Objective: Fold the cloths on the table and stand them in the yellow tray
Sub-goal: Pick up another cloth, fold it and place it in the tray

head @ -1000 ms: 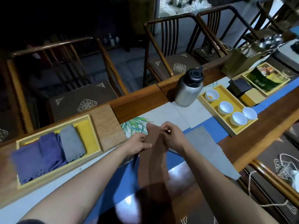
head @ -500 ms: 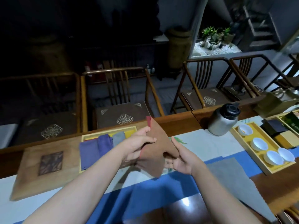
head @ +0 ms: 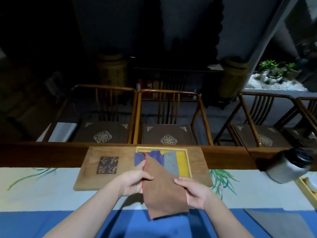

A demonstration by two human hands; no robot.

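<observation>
A folded brown cloth (head: 163,189) with a red edge hangs in the air in front of the yellow tray (head: 182,164). My left hand (head: 133,182) pinches its left edge. My right hand (head: 194,193) grips its right edge. The cloth's upper corner covers part of the tray. Two purple cloths (head: 155,156) and a grey cloth (head: 170,163) stand folded in the tray. An unfolded grey cloth (head: 277,224) lies flat at the lower right of the table.
The tray sits in a wooden board (head: 109,169) at the table's far side. A steel flask (head: 289,166) stands at the right, with another yellow tray's corner (head: 308,188) beside it. Wooden chairs (head: 169,121) line the far edge.
My view has swung left, so the tray is now straight ahead. Both hands have carried the brown cloth from the table's middle up in front of the tray.
</observation>
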